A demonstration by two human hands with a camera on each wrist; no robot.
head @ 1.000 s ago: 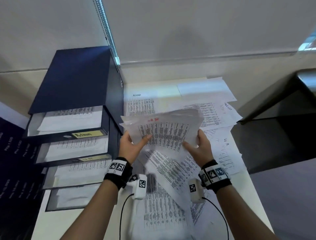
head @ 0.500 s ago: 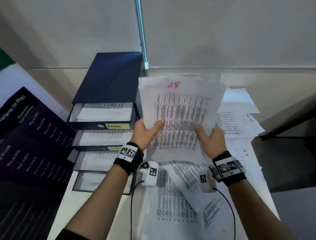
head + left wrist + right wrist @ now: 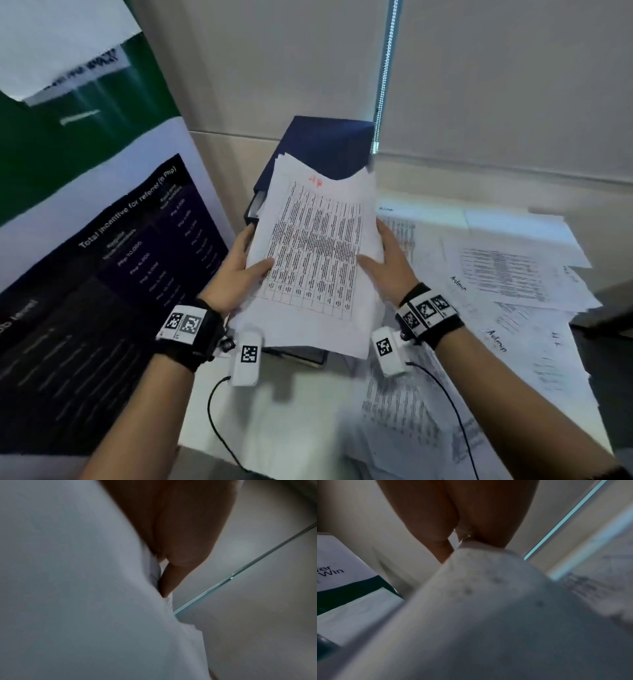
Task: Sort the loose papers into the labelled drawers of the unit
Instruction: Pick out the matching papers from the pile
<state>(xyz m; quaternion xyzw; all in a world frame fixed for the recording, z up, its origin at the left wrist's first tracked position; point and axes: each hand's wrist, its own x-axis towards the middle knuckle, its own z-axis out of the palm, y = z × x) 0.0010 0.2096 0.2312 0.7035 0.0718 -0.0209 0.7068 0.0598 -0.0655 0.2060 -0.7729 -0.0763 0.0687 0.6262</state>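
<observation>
Both hands hold a stack of printed sheets [image 3: 315, 260] with a red mark at its top, raised in front of the dark blue drawer unit [image 3: 325, 147]. My left hand [image 3: 239, 270] grips the stack's left edge, thumb on the printed face. My right hand [image 3: 390, 263] grips the right edge the same way. The stack hides the unit's drawers and labels. Close up, the left wrist view shows fingers [image 3: 180, 534] behind the white paper [image 3: 77, 588]; the right wrist view shows fingers [image 3: 453, 513] over the paper [image 3: 479, 608].
Several loose sheets [image 3: 507, 284], some marked "Admin", lie spread over the white table [image 3: 291, 425] to the right. A dark and green banner [image 3: 102, 257] stands close on the left. A wall and a blind cord [image 3: 385, 78] are behind the unit.
The stack has swung left and now stands in front of the drawer unit, covering its drawers. The view has turned left, bringing the banner in. Both hands keep their hold.
</observation>
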